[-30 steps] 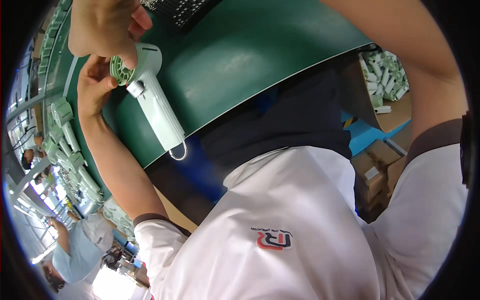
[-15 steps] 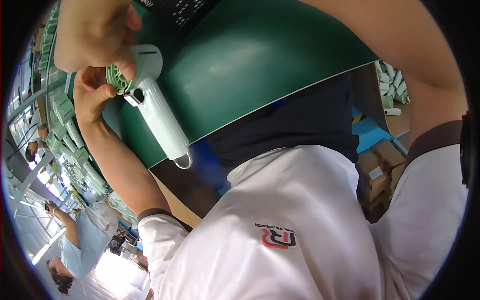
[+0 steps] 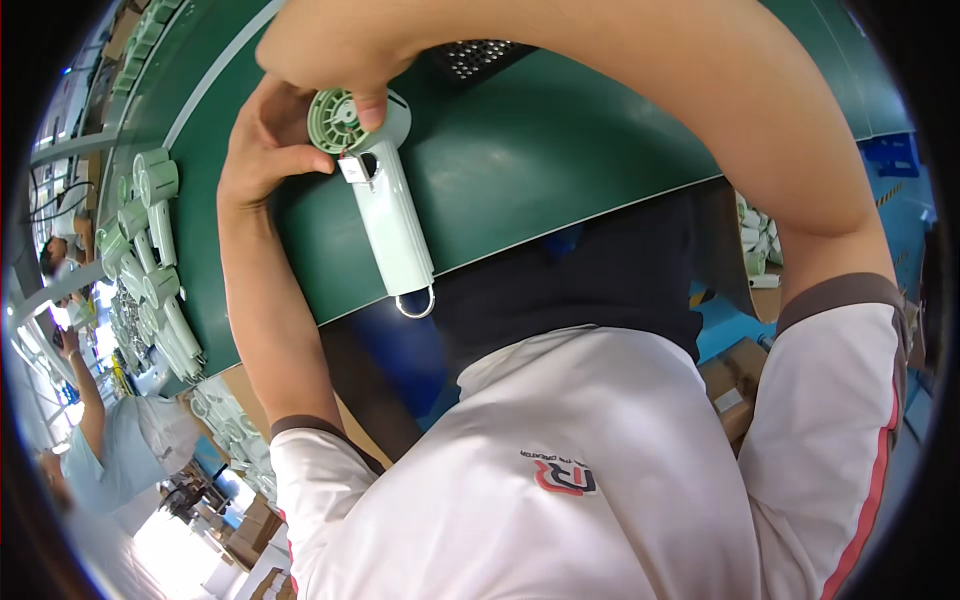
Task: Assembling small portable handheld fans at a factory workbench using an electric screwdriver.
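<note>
A pale green handheld fan [image 3: 393,220] lies over the green table, its handle pointing toward me and a metal loop at its end hanging past the table edge. Its round head shows a ribbed grille [image 3: 336,120], and a small white block with wires [image 3: 354,168] sticks out by the neck. My left hand [image 3: 268,150] is curled around the head's left side, thumb stretched toward the neck. From above, my right hand [image 3: 335,55] reaches over with its thumb pressed on the grille's right side; its other fingers are hidden.
Many similar pale green fan bodies [image 3: 150,250] lie in a row along the left of the green table [image 3: 520,150]. A black perforated tray [image 3: 478,60] sits at the far side. Boxes [image 3: 730,390] stand low at right. Another person [image 3: 130,440] works at left.
The fan and both hands appear farther right in view, and the fan handle looks more upright. My right forearm now spans the top of the picture. Both hands remain at the fan head.
</note>
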Available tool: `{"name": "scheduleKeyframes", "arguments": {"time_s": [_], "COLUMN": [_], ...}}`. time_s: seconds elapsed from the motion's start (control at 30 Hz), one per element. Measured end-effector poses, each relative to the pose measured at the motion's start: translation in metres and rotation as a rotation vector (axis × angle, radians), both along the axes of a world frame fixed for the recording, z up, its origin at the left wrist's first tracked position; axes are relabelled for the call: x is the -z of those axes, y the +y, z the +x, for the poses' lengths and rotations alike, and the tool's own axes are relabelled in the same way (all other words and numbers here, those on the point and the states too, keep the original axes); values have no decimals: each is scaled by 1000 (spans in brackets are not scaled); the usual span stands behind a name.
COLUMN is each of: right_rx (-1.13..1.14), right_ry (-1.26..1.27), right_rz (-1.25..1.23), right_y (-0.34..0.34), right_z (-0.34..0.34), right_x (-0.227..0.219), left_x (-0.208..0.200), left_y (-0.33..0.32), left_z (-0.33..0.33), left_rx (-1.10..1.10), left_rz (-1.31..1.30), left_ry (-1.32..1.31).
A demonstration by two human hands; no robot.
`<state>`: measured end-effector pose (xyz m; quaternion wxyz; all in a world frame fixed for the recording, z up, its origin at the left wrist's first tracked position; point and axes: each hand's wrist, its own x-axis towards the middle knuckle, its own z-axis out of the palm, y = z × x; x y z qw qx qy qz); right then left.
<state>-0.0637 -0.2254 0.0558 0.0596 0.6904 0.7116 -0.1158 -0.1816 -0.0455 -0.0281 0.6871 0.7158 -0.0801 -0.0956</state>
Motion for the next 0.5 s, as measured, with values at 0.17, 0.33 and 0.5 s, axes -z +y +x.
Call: {"name": "scheduleKeyframes", "arguments": {"time_s": [0.17,0.33,0.5], "right_rx": [26,148,520], "right_ry": [87,151,44], "right_rz": [63,220,956], "right_y": [-32,-51,-130], "right_z": [4,12,23], "right_x": [-32,-9,29], "left_x": [-3,-11,-19], "left_y": [-8,-23,-34], "left_z": [2,7,6], "left_rx": [-22,60,46], "left_rz": [2,-76,-35], "left_ry": [-33,-73,-72]}}
